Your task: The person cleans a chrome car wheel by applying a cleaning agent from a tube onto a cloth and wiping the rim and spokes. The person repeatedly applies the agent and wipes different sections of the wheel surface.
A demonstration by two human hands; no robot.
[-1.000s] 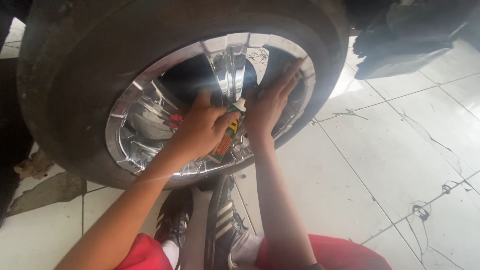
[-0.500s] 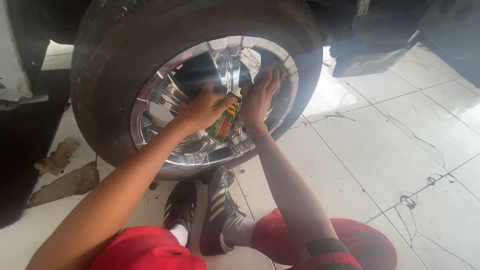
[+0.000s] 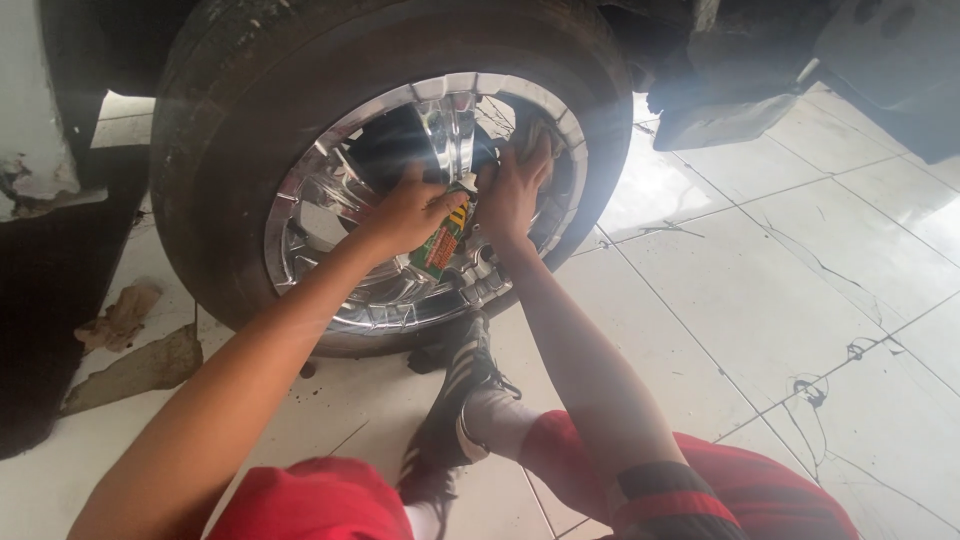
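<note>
Head view: left hand [image 3: 405, 215], arm extended forward, is closed around a small green can [image 3: 440, 240] at the centre of the chrome wheel [image 3: 330, 215], while the right hand [image 3: 515, 190], fingers spread flat, presses a cloth [image 3: 535, 135] against the rim's far right side, just beside the can.

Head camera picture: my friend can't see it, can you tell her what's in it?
A person's left hand holds a small green tube against a shiny chrome wheel, while the right hand presses a cloth near its rim. Red shorts show below.
</note>
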